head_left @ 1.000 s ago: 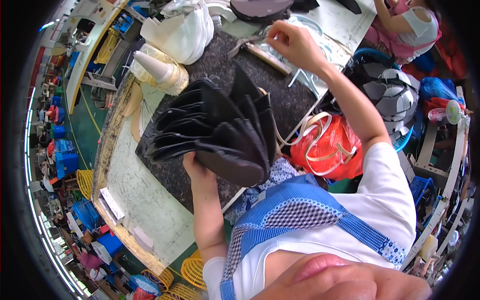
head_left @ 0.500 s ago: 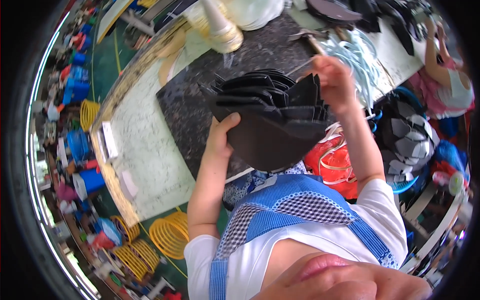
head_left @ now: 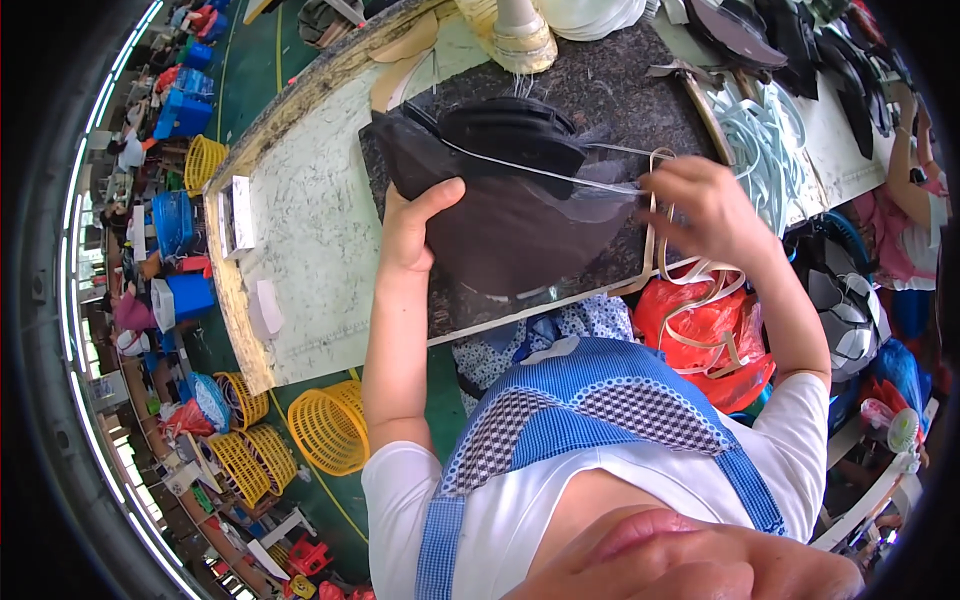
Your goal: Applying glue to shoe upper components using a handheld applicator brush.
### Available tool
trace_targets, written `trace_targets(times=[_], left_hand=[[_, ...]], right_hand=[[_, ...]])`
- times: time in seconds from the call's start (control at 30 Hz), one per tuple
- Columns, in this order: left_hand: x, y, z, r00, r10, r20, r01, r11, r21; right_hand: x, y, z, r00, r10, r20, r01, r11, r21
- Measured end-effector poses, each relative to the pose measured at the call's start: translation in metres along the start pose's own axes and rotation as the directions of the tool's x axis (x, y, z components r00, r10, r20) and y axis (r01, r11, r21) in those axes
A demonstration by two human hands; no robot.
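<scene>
Over the dark speckled stone table [head_left: 640,80], the left hand [head_left: 415,225] clamps the stacked black fabric pieces [head_left: 500,190] and should hold them steady while the right hand [head_left: 705,215], seemingly pinched on a thin pale strap [head_left: 655,230], keeps it taut.

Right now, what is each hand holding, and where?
Left hand grips the stack of dark pieces at its left edge; right hand pinches a pale strip at its top.

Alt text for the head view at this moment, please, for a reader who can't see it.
A person's left hand holds a stack of black curved pieces over a dark mat on a workbench, while the right hand pinches a beige strip at the stack's edge. Yellow baskets stand on the floor below.
</scene>
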State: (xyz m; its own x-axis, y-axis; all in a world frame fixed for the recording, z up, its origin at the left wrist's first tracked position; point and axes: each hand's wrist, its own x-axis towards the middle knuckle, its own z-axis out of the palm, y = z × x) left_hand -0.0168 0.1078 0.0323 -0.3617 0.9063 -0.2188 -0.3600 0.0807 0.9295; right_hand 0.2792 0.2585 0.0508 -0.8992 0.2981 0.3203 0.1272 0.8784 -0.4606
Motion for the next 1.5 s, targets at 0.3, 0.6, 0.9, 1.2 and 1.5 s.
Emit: trace_targets(times=[0.3, 0.6, 0.9, 1.2, 1.5], left_hand=[[0.011, -0.015, 0.002, 0.981, 0.185, -0.053, -0.190, 0.974, -0.119], [0.007, -0.017, 0.053, 0.989, -0.027, 0.147, 0.097, 0.865, -0.492], [0.010, -0.037, 0.089, 0.909, 0.247, 0.335, -0.278, 0.959, 0.048], [-0.002, -0.077, 0.050, 0.790, 0.307, 0.530, -0.599, 0.203, 0.775], [-0.001, -0.080, 0.040, 0.764, 0.347, 0.544, -0.612, 0.124, 0.781]], right_hand=[[-0.022, -0.012, -0.009, 0.985, 0.167, -0.042, -0.008, 0.287, 0.958], [-0.027, 0.001, 0.026, 0.891, 0.429, -0.149, -0.201, 0.667, 0.718], [-0.008, 0.066, -0.028, 0.473, 0.872, -0.129, -0.126, 0.211, 0.969], [-0.014, 0.251, -0.091, 0.129, 0.953, -0.272, -0.806, 0.261, 0.532], [-0.054, 0.018, -0.004, 0.719, 0.666, -0.199, -0.521, 0.705, 0.481]])
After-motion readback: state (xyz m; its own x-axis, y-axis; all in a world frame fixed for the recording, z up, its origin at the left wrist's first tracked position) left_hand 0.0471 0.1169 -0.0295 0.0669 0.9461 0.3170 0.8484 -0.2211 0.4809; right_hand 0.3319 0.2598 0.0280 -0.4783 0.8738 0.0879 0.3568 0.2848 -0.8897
